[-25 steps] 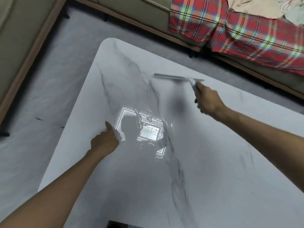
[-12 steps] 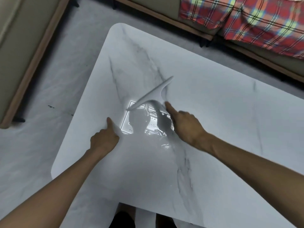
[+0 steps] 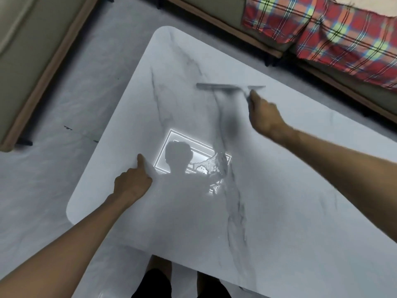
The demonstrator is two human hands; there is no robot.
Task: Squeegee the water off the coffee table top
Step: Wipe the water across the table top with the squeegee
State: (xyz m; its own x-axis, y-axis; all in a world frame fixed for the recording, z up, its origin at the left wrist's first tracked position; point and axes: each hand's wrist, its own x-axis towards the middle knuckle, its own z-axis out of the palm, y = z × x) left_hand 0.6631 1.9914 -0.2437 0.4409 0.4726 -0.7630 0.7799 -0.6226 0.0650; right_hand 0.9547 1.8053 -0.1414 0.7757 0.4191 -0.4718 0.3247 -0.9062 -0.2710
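The white marble coffee table top (image 3: 290, 201) fills the middle of the head view. A patch of water (image 3: 217, 166) glints near its centre, inside a bright reflection of a ceiling light. My right hand (image 3: 265, 116) grips the handle of a grey squeegee (image 3: 227, 87), whose blade lies across the far part of the top, beyond the water. My left hand (image 3: 132, 182) rests on the table near its left edge, thumb out and fingers curled, holding nothing.
A sofa with a red plaid blanket (image 3: 343, 35) runs along the far side of the table. Another sofa base (image 3: 38, 67) stands at the left. Grey floor (image 3: 64, 147) surrounds the table. My legs (image 3: 163, 280) are at the near edge.
My right hand has carried the squeegee from over the water patch back out to the far side of the table. The left hand has stayed in place.
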